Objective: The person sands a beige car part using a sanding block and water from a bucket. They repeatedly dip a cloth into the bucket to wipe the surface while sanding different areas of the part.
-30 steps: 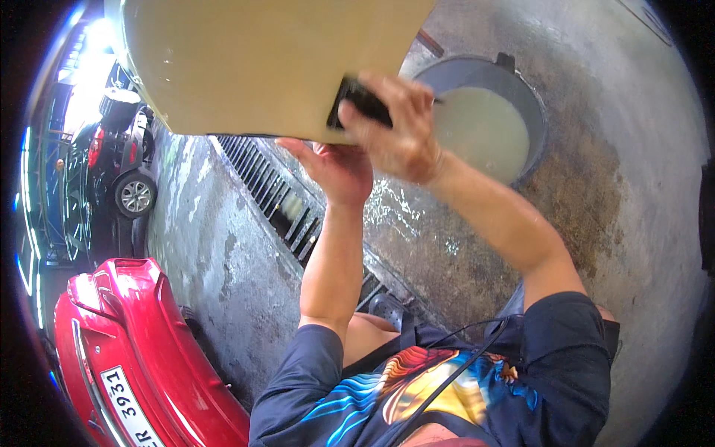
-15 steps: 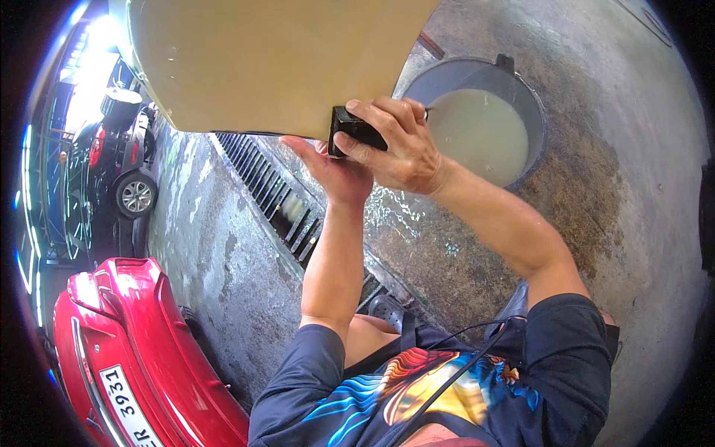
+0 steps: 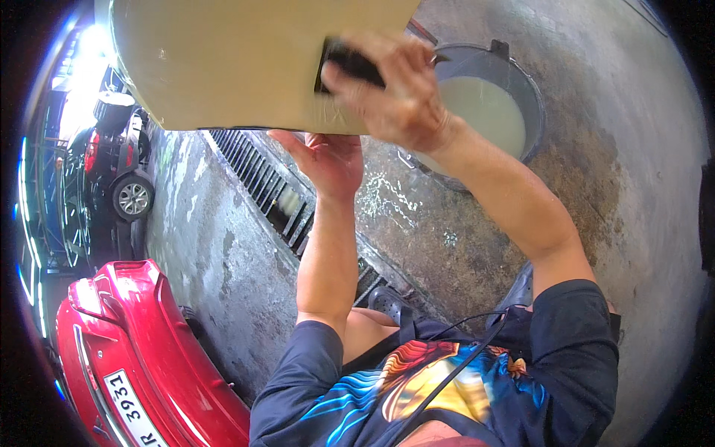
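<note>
A large beige panel (image 3: 223, 59) fills the top middle of the view. My right hand (image 3: 395, 97), blurred by motion, grips a black block (image 3: 342, 56) against the panel near its lower right part. My left hand (image 3: 328, 164) is beneath the panel's bottom edge, palm up, thumb out to the left, fingers partly hidden by the edge as it supports the panel.
A grey tub (image 3: 530, 97) of cloudy liquid stands on the wet concrete floor at the right, beside a metal drain grate (image 3: 249, 182). A red car bumper (image 3: 171, 350) with a plate is at lower left. A black car (image 3: 97, 201) stands farther left.
My right hand with the black block moved down to the panel's bottom edge, then back up above it. The panel sits slightly higher and farther left now, with my left hand under it.
</note>
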Motion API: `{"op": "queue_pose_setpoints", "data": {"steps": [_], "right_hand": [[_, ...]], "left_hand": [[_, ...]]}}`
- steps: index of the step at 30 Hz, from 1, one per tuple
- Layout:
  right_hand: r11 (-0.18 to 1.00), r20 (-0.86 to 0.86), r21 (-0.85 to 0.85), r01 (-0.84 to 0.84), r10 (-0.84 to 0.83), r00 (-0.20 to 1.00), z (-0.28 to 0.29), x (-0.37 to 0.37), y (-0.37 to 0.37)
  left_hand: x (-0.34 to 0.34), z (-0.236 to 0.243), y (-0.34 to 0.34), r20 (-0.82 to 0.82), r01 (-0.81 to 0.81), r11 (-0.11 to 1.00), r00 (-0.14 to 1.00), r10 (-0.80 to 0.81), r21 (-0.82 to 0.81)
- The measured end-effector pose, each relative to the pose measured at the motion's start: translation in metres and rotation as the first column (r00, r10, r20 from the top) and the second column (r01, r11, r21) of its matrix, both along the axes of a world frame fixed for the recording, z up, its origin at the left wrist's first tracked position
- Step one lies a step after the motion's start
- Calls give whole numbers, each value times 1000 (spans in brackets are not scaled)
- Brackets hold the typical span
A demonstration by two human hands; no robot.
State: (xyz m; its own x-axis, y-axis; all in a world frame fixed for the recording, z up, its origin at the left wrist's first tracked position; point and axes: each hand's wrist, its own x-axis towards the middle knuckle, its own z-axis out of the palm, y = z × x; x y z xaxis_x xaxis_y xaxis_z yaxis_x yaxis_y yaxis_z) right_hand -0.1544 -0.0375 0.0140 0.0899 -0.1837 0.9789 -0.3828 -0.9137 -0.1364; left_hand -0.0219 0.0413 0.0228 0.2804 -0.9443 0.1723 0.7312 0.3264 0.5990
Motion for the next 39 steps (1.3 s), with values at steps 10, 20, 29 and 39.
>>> {"op": "queue_pose_setpoints", "data": {"steps": [10,20,29,39], "right_hand": [[995,118,-93,38,-27,993,28,-16,-24],[997,53,-69,-20,24,998,-16,-12,-8],[994,179,-111,-1,21,984,5,-8,-9],[990,160,12,138,-138,977,-15,-16,-44]], "left_hand": [[-7,5,-3,120,-74,997,990,70,37],[-12,7,-9,79,-176,981,982,169,78],[-10,6,-9,168,-188,982,969,183,17],[-4,1,-1,180,-74,997,981,74,-9]]}}
